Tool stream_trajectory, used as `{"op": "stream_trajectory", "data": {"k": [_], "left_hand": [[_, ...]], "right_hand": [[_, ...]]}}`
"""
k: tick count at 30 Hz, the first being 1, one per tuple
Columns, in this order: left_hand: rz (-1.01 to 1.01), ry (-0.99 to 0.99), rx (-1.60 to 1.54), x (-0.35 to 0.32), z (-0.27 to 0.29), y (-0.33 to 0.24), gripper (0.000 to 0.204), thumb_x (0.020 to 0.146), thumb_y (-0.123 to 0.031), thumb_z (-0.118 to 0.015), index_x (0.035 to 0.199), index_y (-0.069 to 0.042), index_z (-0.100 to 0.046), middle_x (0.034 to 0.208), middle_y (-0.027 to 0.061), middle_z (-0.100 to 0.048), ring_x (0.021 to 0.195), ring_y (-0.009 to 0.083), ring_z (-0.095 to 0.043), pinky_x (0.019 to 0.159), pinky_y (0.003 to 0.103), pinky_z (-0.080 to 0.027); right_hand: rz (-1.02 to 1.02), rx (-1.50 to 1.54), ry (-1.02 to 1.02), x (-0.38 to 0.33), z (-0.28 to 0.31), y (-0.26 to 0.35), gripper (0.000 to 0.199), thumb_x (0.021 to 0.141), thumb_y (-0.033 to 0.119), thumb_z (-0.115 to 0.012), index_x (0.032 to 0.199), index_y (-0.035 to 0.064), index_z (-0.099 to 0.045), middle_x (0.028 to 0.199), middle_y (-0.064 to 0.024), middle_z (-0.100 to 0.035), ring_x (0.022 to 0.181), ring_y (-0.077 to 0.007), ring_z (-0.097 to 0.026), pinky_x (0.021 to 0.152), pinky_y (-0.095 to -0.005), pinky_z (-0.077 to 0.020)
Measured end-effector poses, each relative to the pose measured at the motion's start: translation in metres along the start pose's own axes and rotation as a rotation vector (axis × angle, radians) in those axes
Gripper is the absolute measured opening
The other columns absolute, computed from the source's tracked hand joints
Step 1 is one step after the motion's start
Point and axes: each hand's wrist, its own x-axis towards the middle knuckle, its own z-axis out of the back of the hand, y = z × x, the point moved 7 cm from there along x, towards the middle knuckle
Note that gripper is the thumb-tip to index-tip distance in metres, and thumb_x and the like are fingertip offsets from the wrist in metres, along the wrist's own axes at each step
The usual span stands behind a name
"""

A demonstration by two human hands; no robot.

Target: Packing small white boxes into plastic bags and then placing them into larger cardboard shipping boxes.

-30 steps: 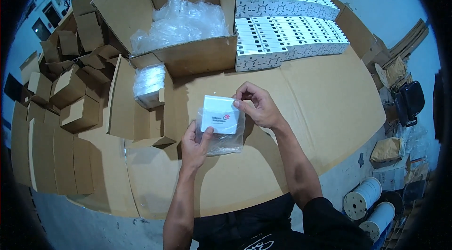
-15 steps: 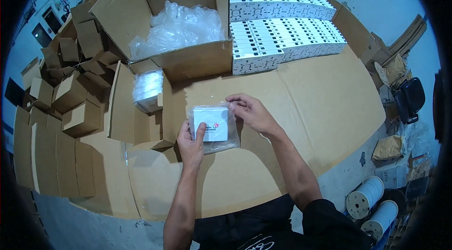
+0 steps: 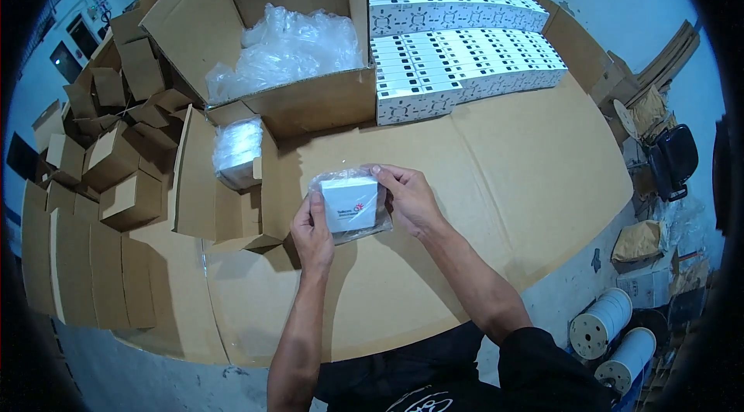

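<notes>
Since half a second ago, your left thumb has slid from the front of the white box (image 3: 350, 206) to its left edge, and the top of the clear bag (image 3: 384, 220) has gone from flat to rumpled. Your left hand (image 3: 313, 240) grips the box through the plastic, thumb on the front, the other fingers hidden behind. Your right hand (image 3: 411, 196) has thumb and forefinger closed on the bag's upper right corner. The box looks to be inside the bag, nearly square with no clear long axis, its top edge roughly level. It lies down and left from your right fingertips and just right of your left thumb, so your left hand is nearer. You hold it over the brown table (image 3: 542, 172), right of the open carton (image 3: 194, 179).
</notes>
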Motion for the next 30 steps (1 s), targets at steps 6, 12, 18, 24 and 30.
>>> {"op": "stream_trajectory", "data": {"k": [6, 12, 18, 24, 30], "left_hand": [[-0.259, -0.038, 0.149, 0.001, 0.005, -0.032, 0.041, 0.109, -0.032, -0.054, 0.122, 0.003, -0.070, 0.100, 0.0054, -0.065, 0.087, 0.0141, -0.057, 0.082, 0.029, -0.048], [-0.254, 0.019, 0.270, -0.001, 0.008, -0.039, 0.043, 0.111, -0.030, -0.050, 0.129, 0.006, -0.066, 0.104, 0.0062, -0.061, 0.087, 0.0129, -0.053, 0.082, 0.026, -0.046], [-0.226, -0.043, 0.141, 0.002, 0.011, -0.027, 0.038, 0.109, -0.027, -0.053, 0.128, 0.002, -0.067, 0.101, 0.0033, -0.060, 0.089, 0.0109, -0.052, 0.079, 0.026, -0.045], [-0.174, 0.089, -0.134, 0.002, -0.003, -0.040, 0.037, 0.099, -0.016, -0.070, 0.131, 0.002, -0.064, 0.121, 0.0056, -0.063, 0.109, 0.0149, -0.060, 0.096, 0.028, -0.049], [-0.022, 0.277, -0.206, 0.008, -0.005, -0.016, 0.036, 0.091, -0.009, -0.077, 0.125, -0.001, -0.067, 0.120, 0.0064, -0.068, 0.113, 0.0163, -0.063, 0.099, 0.032, -0.050]], "right_hand": [[0.124, 0.036, 0.062, -0.004, -0.002, 0.013, 0.032, 0.105, 0.022, -0.061, 0.121, -0.0034, -0.072, 0.109, -0.0081, -0.075, 0.099, -0.0113, -0.066, 0.088, -0.0263, -0.0531], [0.278, -0.048, 0.110, -0.007, -0.008, 0.025, 0.036, 0.104, 0.020, -0.063, 0.131, -0.0026, -0.066, 0.119, -0.0102, -0.072, 0.108, -0.0130, -0.064, 0.095, -0.0285, -0.0521], [0.262, -0.180, 0.212, -0.014, -0.023, 0.033, 0.068, 0.091, 0.002, -0.074, 0.152, 0.0034, -0.045, 0.129, -0.0121, -0.066, 0.110, -0.0154, -0.064, 0.097, -0.0309, -0.0531], [0.274, -0.304, 0.270, -0.013, -0.022, 0.029, 0.066, 0.089, -0.003, -0.074, 0.149, 0.0041, -0.048, 0.124, -0.0086, -0.067, 0.108, -0.0142, -0.064, 0.092, -0.0304, -0.0555], [0.158, -0.378, 0.264, -0.013, -0.018, 0.023, 0.042, 0.092, 0.002, -0.072, 0.133, 0.0015, -0.064, 0.117, -0.0068, -0.070, 0.105, -0.0127, -0.065, 0.090, -0.0286, -0.0559]]}}
